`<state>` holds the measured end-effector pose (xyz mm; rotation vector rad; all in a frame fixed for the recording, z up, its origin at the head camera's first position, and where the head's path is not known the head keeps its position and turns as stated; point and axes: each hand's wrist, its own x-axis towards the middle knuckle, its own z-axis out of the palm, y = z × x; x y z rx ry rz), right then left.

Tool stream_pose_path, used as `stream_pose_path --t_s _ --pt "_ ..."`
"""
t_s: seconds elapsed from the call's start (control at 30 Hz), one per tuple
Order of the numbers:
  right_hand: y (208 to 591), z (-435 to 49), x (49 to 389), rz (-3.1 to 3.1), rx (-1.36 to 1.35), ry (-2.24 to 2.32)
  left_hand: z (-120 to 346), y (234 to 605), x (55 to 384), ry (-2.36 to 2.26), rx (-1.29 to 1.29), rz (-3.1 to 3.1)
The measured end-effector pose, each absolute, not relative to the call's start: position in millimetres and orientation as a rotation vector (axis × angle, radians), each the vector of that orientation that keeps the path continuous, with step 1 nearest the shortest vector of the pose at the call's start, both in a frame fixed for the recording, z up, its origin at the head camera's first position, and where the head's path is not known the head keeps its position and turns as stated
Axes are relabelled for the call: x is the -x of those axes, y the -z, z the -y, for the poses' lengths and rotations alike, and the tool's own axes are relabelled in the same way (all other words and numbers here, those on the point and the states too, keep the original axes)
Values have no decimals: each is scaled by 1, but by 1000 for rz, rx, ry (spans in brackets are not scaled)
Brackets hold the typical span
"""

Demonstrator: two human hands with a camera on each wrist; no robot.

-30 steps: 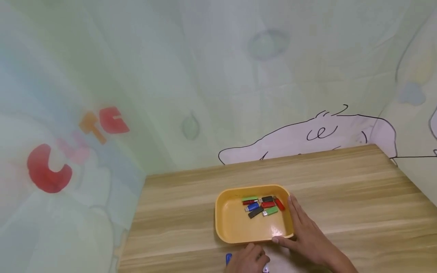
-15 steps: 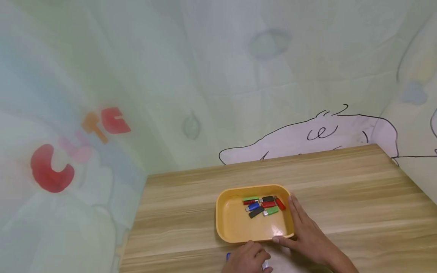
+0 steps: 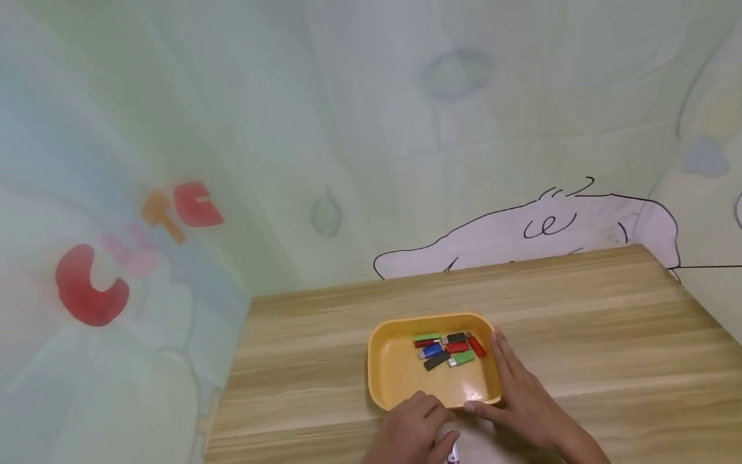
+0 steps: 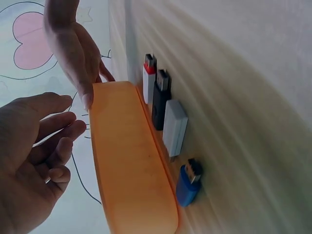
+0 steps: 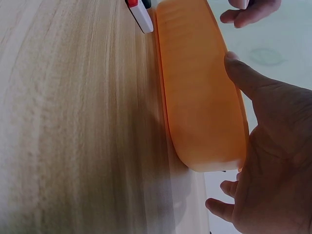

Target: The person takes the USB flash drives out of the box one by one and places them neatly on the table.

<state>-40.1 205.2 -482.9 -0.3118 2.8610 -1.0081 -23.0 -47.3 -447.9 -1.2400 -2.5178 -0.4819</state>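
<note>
My left hand [image 3: 408,428] is over the near rim of a yellow plastic tray [image 3: 385,380], fingers loosely bent. In the left wrist view nothing shows between those fingers. My right hand [image 3: 530,409] rests against the tray's right end, its fingers extended along the outside and the thumb touching the near rim. Several USB sticks lie inside the tray, among them a blue stick [image 3: 431,351], a black stick [image 3: 437,361] and a green stick [image 3: 461,359]. In front of the tray lie a red-and-white stick [image 4: 149,80], a black stick [image 4: 160,100], a white stick [image 4: 174,127] and a blue stick [image 4: 187,184].
The tray stands on a wood-grain table [image 3: 580,309]. Behind the table's far edge hangs a pale printed cloth [image 3: 371,129] with a cartoon outline. Another printed cloth [image 3: 116,374] stands along the left side.
My left hand has moved up and forward from in front of the tray to its near rim. My right hand stays at the tray's right end; the sticks inside have not moved.
</note>
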Motion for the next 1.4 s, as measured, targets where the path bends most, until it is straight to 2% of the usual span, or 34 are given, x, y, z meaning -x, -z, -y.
stream_pose_path --t_s 0.93,1.4 --pt "484 -206 41 -2846 286 1027 44 433 52 592 994 2760" --pt "485 -207 39 -2869 319 1038 42 434 63 559 970 2817"
